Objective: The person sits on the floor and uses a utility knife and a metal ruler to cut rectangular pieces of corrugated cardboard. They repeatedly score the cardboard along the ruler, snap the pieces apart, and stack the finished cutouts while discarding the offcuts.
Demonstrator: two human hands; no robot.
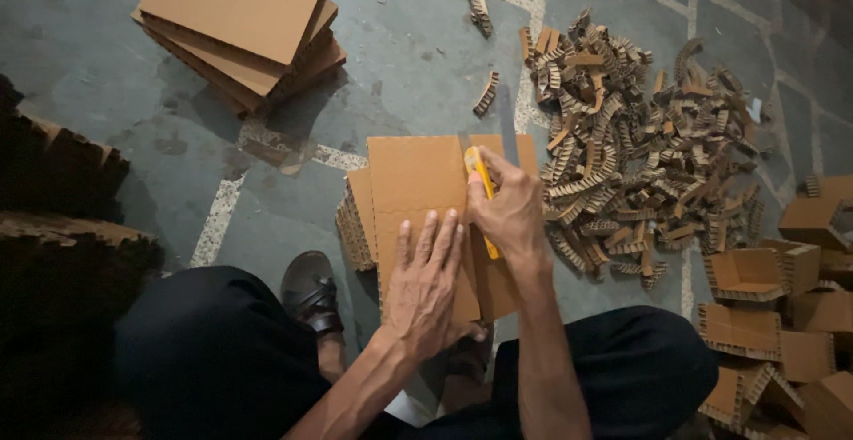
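My left hand [425,287] lies flat, fingers spread, on a brown honeycomb cardboard sheet [413,178] that rests on a small stack of like sheets on the floor. My right hand [510,212] grips a yellow utility knife [481,180], its blade end on the sheet near its far right part. The two hands are side by side, almost touching. My legs in dark trousers and a sandalled foot [311,291] frame the sheet from below.
A big heap of cut cardboard strips [635,142] lies to the right. A stack of L-shaped cardboard pieces [240,27] sits far left. Folded cardboard corner pieces [773,316] pile up at the right edge. Dark cardboard stacks [53,191] stand at the left. Floor is grey tiles.
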